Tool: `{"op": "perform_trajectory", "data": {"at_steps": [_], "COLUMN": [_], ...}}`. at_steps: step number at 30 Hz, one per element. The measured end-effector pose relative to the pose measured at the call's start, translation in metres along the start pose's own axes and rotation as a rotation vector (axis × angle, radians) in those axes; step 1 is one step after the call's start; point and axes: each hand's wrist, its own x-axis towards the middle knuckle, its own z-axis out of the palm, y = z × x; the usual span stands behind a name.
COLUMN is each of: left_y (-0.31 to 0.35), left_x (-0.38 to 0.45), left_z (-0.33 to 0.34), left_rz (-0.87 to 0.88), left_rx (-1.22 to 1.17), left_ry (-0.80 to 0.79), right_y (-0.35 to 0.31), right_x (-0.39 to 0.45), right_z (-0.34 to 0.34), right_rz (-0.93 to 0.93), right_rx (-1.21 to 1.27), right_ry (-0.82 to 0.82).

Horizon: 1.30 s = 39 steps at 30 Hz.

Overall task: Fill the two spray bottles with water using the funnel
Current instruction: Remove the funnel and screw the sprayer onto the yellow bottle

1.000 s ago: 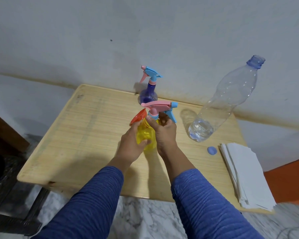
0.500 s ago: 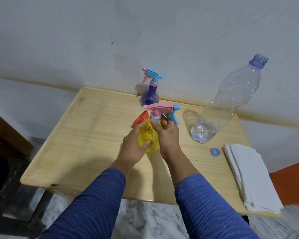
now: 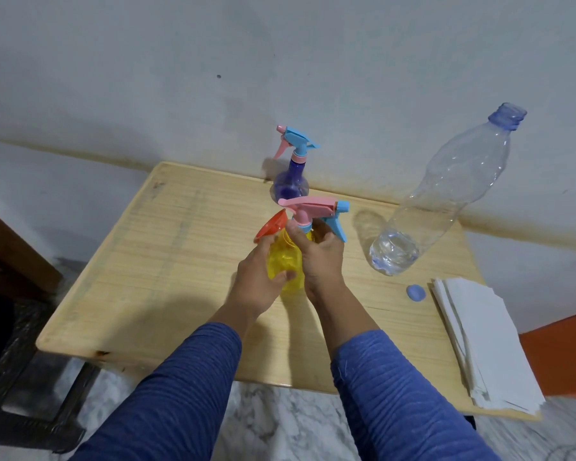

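A yellow spray bottle [image 3: 285,261] stands mid-table with a pink and blue trigger head [image 3: 313,211] on its neck. My left hand [image 3: 256,281] wraps the yellow body from the left. My right hand [image 3: 320,261] grips the neck collar just under the trigger head. An orange funnel [image 3: 270,226] pokes out behind my left hand, touching the bottle's left shoulder. A purple spray bottle [image 3: 291,181] with a blue and pink trigger head stands at the table's far edge. A large clear water bottle [image 3: 446,201], uncapped, stands to the right with a little water at its bottom.
The wooden table [image 3: 167,254] stands against a white wall. A blue bottle cap [image 3: 415,292] lies right of my hands. A stack of white paper [image 3: 486,341] sits at the right edge. Marble floor lies below the front edge.
The view has shifted slightly. My right fingers have turned a little on the neck collar and the trigger head has rotated slightly. The left hand keeps its hold.
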Motion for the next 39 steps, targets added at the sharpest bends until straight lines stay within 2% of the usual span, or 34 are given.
{"op": "perform_trajectory", "data": {"at_steps": [2,7,12,17,22,27,32,39], "left_y": [0.001,0.003,0.002,0.003,0.003,0.004,0.000,0.003], "left_x": [-0.001,0.000,0.001,0.000,0.001,0.001,0.001,0.002], "left_z": [0.000,-0.001,-0.001,-0.003,-0.002,-0.003,-0.002,-0.002], "left_rz": [-0.009,0.015,0.012,0.026,-0.001,0.023,0.027,0.034], "left_rx": [0.015,-0.018,0.027,-0.007,0.027,0.005,0.013,0.027], "left_ry": [-0.004,-0.001,-0.001,-0.005,-0.010,-0.018,0.010,-0.004], "right_y": [0.000,-0.001,0.001,0.002,-0.002,-0.001,-0.001,-0.003], "right_x": [-0.001,-0.001,0.001,0.002,0.001,-0.001,-0.002,-0.004], "right_z": [0.003,-0.010,0.001,-0.012,0.004,-0.009,0.004,-0.003], "right_rz": [-0.021,-0.020,-0.035,-0.021,-0.029,-0.015,-0.010,-0.044], "right_rx": [-0.006,-0.105,-0.045,-0.090,-0.071,-0.098,-0.045,-0.170], "right_ry": [0.015,-0.066,0.036,-0.083,0.027,-0.081,0.042,-0.024]}}
